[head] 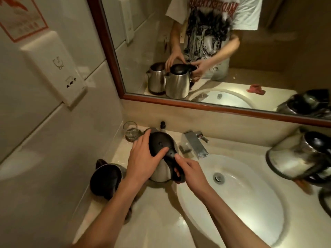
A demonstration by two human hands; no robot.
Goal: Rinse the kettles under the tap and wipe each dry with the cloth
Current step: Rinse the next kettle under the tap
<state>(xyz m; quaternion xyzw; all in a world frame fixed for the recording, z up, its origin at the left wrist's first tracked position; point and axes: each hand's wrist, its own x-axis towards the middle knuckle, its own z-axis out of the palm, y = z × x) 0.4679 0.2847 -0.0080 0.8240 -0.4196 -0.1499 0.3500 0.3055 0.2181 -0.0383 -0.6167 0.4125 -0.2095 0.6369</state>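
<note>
A steel kettle (161, 171) with a black lid stands on the counter left of the basin. My left hand (143, 156) lies over its lid, fingers spread and thumb on the lid's rear. My right hand (189, 169) grips the kettle's black handle. A second steel kettle (105, 178) stands at the near left, its black lid raised. Another kettle (300, 158) lies tilted on the counter at the right. The chrome tap (196, 144) stands behind the basin with no water visible. The red cloth (255, 89) shows only in the mirror.
The white basin (231, 197) with its drain fills the middle right. A drinking glass (131, 131) and a small dark bottle (162, 125) stand by the back wall. A wall dispenser (55, 68) hangs at the left. The mirror reflects a person in a white printed shirt.
</note>
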